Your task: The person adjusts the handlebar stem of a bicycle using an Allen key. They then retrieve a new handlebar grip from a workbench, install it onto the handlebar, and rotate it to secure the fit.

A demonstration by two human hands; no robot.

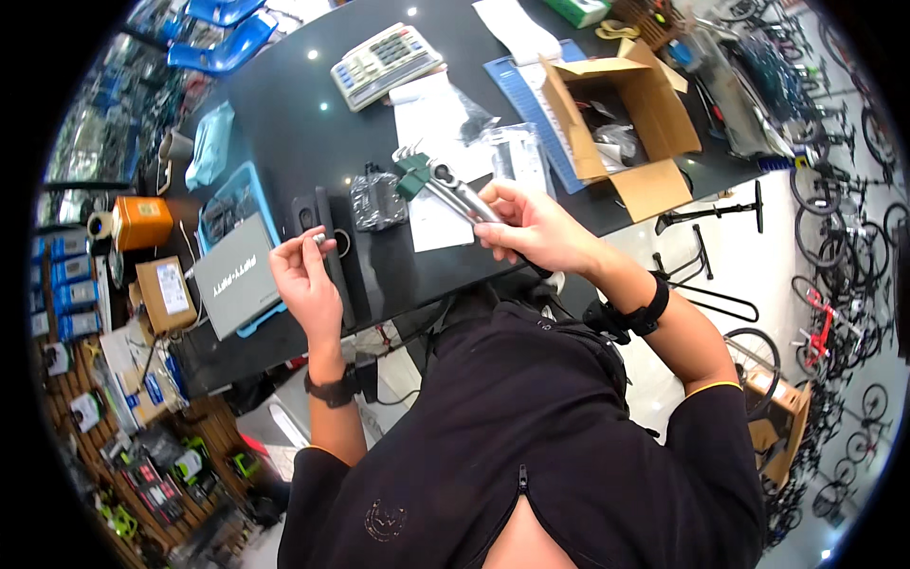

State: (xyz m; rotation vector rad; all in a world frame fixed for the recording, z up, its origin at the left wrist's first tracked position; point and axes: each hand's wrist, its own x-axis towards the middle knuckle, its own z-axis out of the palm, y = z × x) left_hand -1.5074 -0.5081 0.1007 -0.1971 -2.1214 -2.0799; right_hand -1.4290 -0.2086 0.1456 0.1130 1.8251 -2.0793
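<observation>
My right hand [540, 229] is closed round a hex key set [414, 174] in a dark green holder, its bent key ends pointing away from me. A silver metal tool [457, 192] with a round end lies alongside in the same grip; its exact kind is hard to tell. My left hand [308, 280] pinches a small metallic piece [320, 239] between thumb and fingertips, over the table's near edge. Between the hands, a black item in clear plastic wrap [377, 199] rests on the dark table [284, 123], beside white paper sheets [438, 228].
An open cardboard box [664, 104] with bagged parts stands on the right, beside a blue clipboard [512, 81]. The calculator [389, 64] is at the far side. To the left are a grey box [237, 275] and blue tray [256, 180]. Bicycles [825, 313] line the right.
</observation>
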